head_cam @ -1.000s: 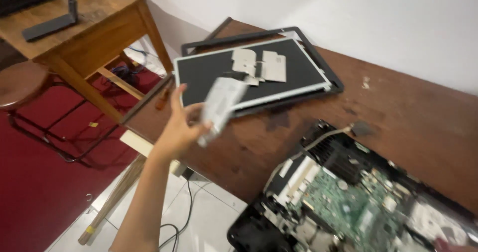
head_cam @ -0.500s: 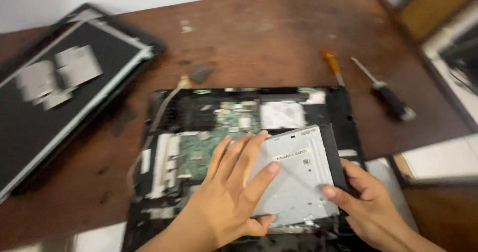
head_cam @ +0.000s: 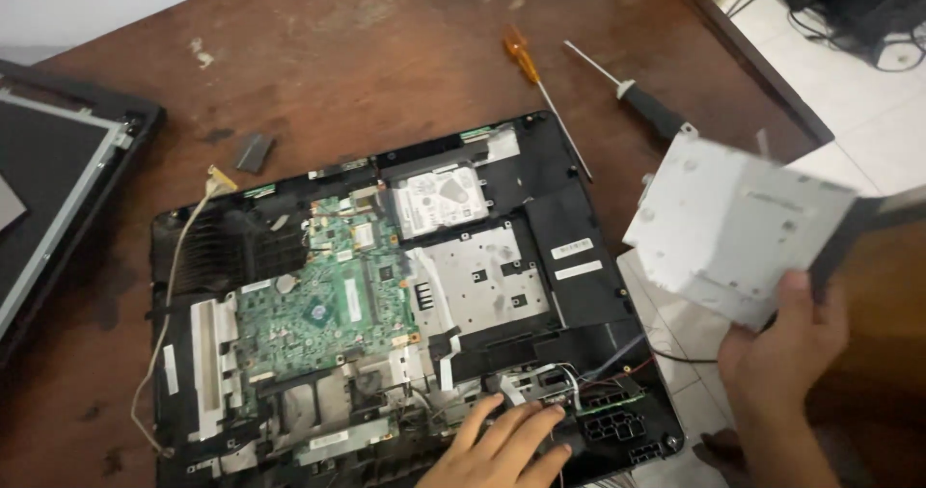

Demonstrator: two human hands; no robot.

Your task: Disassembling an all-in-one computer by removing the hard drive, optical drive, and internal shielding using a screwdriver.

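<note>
An opened laptop base [head_cam: 569,247] lies on the brown wooden table [head_cam: 367,73], its green circuit board [head_cam: 323,305] and silver hard drive [head_cam: 439,199] exposed. My right hand [head_cam: 781,353] grips a flat grey metal optical drive [head_cam: 728,228] by its lower edge and holds it up past the laptop's right side, off the table edge. My left hand [head_cam: 506,445] rests flat, fingers spread, on the laptop's near edge beside a bundle of thin wires [head_cam: 569,382].
A detached screen panel [head_cam: 58,179] lies at the table's left end. An orange-handled screwdriver [head_cam: 540,88] and a black-handled screwdriver [head_cam: 637,97] lie beyond the laptop. A small grey part [head_cam: 253,150] sits near the far left corner. White floor tiles and cables show at the right.
The optical drive has left the laptop bay: my right hand has lifted it out to the right. My left hand has moved off the drive to the laptop's near edge.
</note>
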